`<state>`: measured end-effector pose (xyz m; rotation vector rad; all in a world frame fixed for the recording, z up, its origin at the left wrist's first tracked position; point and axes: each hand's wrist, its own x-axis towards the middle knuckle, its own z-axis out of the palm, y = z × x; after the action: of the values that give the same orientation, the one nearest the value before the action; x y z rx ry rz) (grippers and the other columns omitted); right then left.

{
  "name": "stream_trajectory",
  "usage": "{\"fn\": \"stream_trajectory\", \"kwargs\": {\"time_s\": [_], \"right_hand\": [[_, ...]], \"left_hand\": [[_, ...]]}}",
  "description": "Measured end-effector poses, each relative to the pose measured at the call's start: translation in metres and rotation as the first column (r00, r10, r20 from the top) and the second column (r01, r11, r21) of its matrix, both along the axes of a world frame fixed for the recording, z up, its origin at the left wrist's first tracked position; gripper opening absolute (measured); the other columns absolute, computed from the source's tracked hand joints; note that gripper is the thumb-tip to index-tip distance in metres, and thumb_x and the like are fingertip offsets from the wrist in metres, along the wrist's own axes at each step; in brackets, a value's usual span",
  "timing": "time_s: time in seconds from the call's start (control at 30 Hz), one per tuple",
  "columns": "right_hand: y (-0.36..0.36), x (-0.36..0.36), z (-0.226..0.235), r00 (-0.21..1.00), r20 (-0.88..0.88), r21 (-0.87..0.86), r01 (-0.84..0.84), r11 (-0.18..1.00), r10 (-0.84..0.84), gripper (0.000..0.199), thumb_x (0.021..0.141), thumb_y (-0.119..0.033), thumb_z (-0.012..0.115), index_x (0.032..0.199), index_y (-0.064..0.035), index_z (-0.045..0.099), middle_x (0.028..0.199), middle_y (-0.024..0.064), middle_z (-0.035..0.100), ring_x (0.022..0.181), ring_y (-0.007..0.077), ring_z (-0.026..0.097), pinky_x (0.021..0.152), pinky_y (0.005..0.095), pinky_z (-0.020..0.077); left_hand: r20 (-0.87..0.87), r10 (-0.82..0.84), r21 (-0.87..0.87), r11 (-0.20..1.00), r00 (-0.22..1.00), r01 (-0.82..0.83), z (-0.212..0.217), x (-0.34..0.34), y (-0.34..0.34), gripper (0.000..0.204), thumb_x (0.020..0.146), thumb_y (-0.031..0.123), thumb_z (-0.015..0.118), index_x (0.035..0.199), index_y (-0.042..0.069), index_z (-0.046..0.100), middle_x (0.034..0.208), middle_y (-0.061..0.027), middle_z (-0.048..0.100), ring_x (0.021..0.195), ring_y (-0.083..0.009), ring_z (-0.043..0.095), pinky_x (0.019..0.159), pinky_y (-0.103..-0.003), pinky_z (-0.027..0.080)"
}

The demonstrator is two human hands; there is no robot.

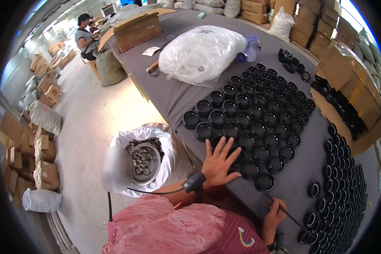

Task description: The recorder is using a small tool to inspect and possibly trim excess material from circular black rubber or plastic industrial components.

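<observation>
My left hand [220,163] lies with its fingers spread on the near left edge of a block of round black caps [258,130], which stand in tight rows with their hollow sides up. My right hand [275,215] is closed around a thin dark stick [290,215]. One end of the stick points at the nearest black cap [264,182] of the block; the other reaches over a second group of black rings [336,190] at the right. A lone black ring [313,189] sits between the two groups.
Left of the grey-covered table [165,101], a white sack [169,148] holds a metal bowl [158,163] of small shiny parts. On the table are a clear plastic bag [201,53], a purple bottle [251,48] and open cartons [137,31]. Another person [85,38] stands far left.
</observation>
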<state>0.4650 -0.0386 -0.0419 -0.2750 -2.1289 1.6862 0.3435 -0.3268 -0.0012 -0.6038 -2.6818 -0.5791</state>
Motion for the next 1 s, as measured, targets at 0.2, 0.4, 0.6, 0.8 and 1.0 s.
{"fn": "stream_trajectory", "kwargs": {"time_s": [0.2, 0.4, 0.6, 0.8, 1.0], "right_hand": [[-0.001, 0.003, 0.000, 0.997, -0.069, 0.036, 0.039, 0.999, -0.036, 0.020, 0.102, -0.014, 0.053, 0.101, 0.0034, 0.061, 0.087, 0.0062, 0.058, 0.073, 0.0106, 0.053, 0.073, 0.0272, 0.0486], [0.022, 0.024, 0.002, 0.992, -0.037, -0.059, 0.123, 0.991, -0.125, 0.022, 0.102, -0.016, 0.051, 0.101, 0.0034, 0.061, 0.086, 0.0067, 0.060, 0.072, 0.0100, 0.052, 0.069, 0.0257, 0.0454], [0.015, 0.030, 0.003, 0.989, -0.015, -0.065, 0.149, 0.987, -0.150, 0.018, 0.101, -0.014, 0.053, 0.101, 0.0028, 0.062, 0.085, 0.0064, 0.059, 0.071, 0.0088, 0.050, 0.069, 0.0242, 0.0440], [0.010, 0.030, 0.009, 0.990, -0.026, -0.091, 0.133, 0.987, -0.136, 0.019, 0.100, -0.013, 0.052, 0.099, 0.0031, 0.061, 0.079, 0.0056, 0.056, 0.072, 0.0119, 0.054, 0.070, 0.0268, 0.0469], [0.008, 0.033, 0.015, 0.987, -0.087, -0.161, 0.123, 0.979, -0.139, 0.018, 0.099, -0.011, 0.052, 0.101, 0.0028, 0.063, 0.080, 0.0042, 0.056, 0.072, 0.0110, 0.053, 0.069, 0.0267, 0.0467]], "left_hand": [[-0.055, -0.011, 0.089, 0.996, 0.998, 0.016, -0.005, 0.004, -0.010, 0.085, 0.083, 0.063, 0.062, 0.147, 0.010, 0.045, 0.159, -0.0261, 0.021, 0.147, -0.0486, 0.015, 0.109, -0.077, 0.002], [-0.140, 0.363, 0.355, 0.887, 0.921, -0.296, -0.002, -0.020, -0.049, 0.085, 0.086, 0.040, 0.068, 0.151, 0.001, 0.030, 0.159, -0.0322, 0.014, 0.146, -0.0544, 0.010, 0.113, -0.071, 0.006], [0.076, 0.552, 0.493, 0.703, 0.830, -0.513, -0.013, -0.068, -0.060, 0.075, 0.098, 0.042, 0.052, 0.150, -0.005, 0.026, 0.154, -0.0412, 0.016, 0.142, -0.0608, 0.013, 0.115, -0.066, 0.011], [0.063, 0.571, 0.370, 0.749, 0.818, -0.551, -0.013, -0.069, -0.057, 0.077, 0.098, 0.046, 0.050, 0.151, -0.003, 0.026, 0.155, -0.0392, 0.014, 0.142, -0.0608, 0.012, 0.115, -0.067, 0.011], [-0.037, 0.452, 0.420, 0.816, 0.891, -0.397, 0.021, -0.036, -0.035, 0.074, 0.094, 0.035, 0.060, 0.151, -0.002, 0.028, 0.157, -0.0369, 0.012, 0.145, -0.0578, 0.010, 0.115, -0.066, 0.009]]}}
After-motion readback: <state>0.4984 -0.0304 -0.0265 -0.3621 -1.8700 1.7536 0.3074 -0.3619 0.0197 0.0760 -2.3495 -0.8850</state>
